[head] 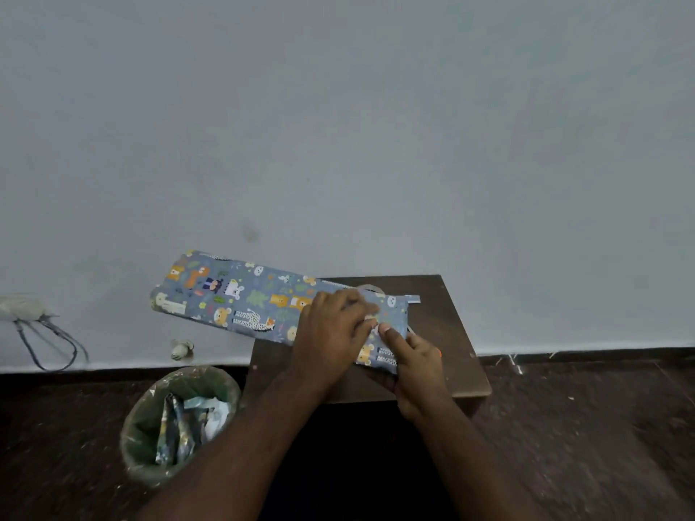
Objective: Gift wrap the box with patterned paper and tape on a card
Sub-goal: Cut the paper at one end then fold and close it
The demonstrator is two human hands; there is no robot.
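On the small brown table [443, 332] by the wall lies my box [263, 302], already covered in animal-print paper, its long axis running from upper left to lower right, the left end overhanging above the bin [180, 419]. My left hand [331, 332] presses flat on the wrap while my right hand [417, 355] pinches the near end. I judge I am sealing the end flap; next I need tape, then the card.
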